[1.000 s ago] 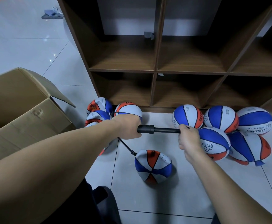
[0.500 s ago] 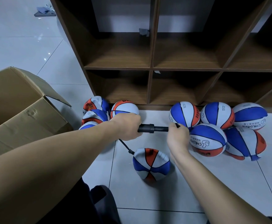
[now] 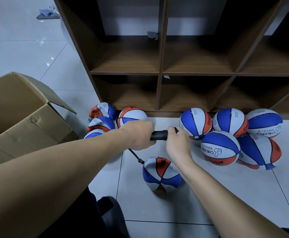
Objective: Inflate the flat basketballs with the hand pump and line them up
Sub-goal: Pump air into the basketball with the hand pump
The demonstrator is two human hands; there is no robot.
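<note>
White tiles below the wooden shelf (image 3: 161, 73): left hand (image 3: 137, 136) grips the pump (image 3: 158, 135) barrel, right hand (image 3: 179, 140) clasps its handle, hose feeding the half-flat ball (image 3: 161, 175); five round balls (image 3: 220, 148) wait right, limp ones (image 3: 101, 122) left

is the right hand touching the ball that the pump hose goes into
Apart. The head view shows the right hand curled round the pump handle end, up above the half-flat ball; only the forearm crosses over the ball's right edge in the picture.

Basketballs (image 3: 161, 174) blue, white, orange panels; pump (image 3: 158, 135) black; shelf (image 3: 161, 73) brown.
</note>
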